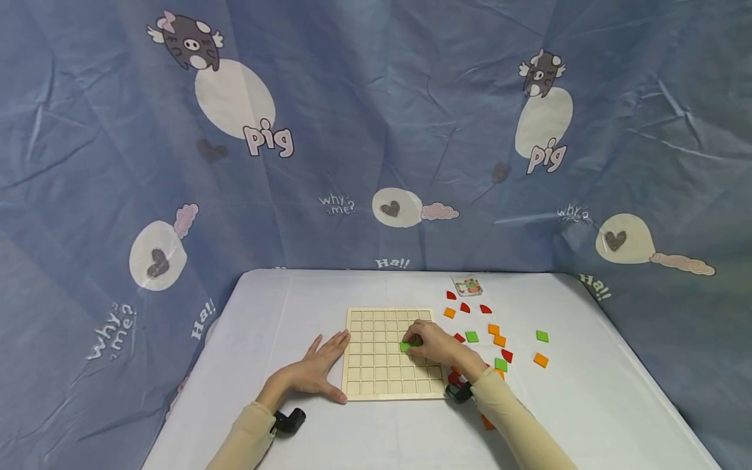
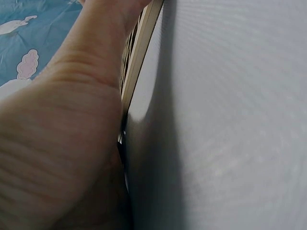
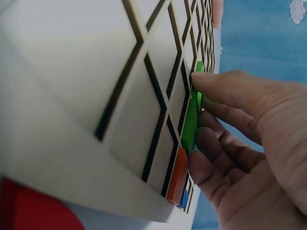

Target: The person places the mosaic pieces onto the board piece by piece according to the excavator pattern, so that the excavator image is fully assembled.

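A square wooden board (image 1: pixel 376 373) with a raised grid lies on the white table. My left hand (image 1: pixel 320 369) rests at its left edge, fingers spread and straight, thumb by the near corner. Over the board's right half, my right hand (image 1: pixel 431 343) pinches a green square tile (image 1: pixel 405 346) between thumb and forefinger. In the right wrist view, another green tile (image 3: pixel 189 127) sits in the grid below those fingers. Beside it are an orange tile (image 3: pixel 177 178) and a partly seen blue tile (image 3: pixel 183 198). The right hand hides part of the board in the head view.
Loose tiles lie scattered right of the board, among them a green square (image 1: pixel 542 336), an orange square (image 1: pixel 541 360) and a red quarter-round (image 1: pixel 485 309). A small patterned card or packet (image 1: pixel 467 286) lies at the back. A printed blue curtain (image 1: pixel 352 130) surrounds the table.
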{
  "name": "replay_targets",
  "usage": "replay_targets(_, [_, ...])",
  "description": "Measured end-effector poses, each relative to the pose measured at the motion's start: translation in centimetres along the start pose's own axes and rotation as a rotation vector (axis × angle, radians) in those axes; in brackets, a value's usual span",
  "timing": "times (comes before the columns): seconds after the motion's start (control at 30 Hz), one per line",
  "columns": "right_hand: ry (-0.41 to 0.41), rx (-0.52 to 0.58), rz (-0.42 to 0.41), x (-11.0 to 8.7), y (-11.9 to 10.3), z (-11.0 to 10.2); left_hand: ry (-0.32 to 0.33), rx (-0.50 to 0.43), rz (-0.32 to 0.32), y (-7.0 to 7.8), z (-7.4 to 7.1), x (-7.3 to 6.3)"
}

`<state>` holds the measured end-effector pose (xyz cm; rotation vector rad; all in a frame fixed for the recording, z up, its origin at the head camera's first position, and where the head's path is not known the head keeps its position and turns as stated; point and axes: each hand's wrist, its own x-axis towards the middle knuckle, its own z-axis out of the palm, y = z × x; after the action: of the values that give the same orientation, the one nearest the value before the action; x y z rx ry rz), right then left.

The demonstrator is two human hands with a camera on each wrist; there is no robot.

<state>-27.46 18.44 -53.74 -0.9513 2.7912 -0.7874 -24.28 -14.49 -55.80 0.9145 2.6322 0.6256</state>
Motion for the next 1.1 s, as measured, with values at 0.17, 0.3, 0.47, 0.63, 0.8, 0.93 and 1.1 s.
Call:
replay_targets(0.17, [-0.014,-0.007,0.014,-0.2,0.0,0.0,-0.003,0.006,0.005,0.1,0.1,0.0])
replay_targets(0.3, [-0.011,0.003,0.011,-0.2,0.1,-0.2,0.000,0.001,0.011,0.2,0.0,-0.1])
replay_targets(0.47, [0.019,0.093,0.032,-0.9,0.5,-1.1,0.007,0.001,0.016,0.2,0.1,-0.2])
replay_targets(0.63, [0.080,0.154,0.090,-2.5,2.0,-2.7,0.001,-0.001,0.010,0.1,0.3,-0.1])
replay_targets(0.8, [0.133,0.147,0.154,-4.4,3.9,-4.3,-0.006,0.010,-0.002,-0.1,0.2,0.0])
replay_targets(0.93, [0.151,0.147,0.228,-5.8,5.6,-5.5,-0.010,-0.002,-0.012,-0.1,0.1,0.0])
replay_targets(1.1, [0.161,0.122,0.308,-7.2,7.8,-6.2,-0.004,-0.012,-0.007,-0.1,0.1,0.0])
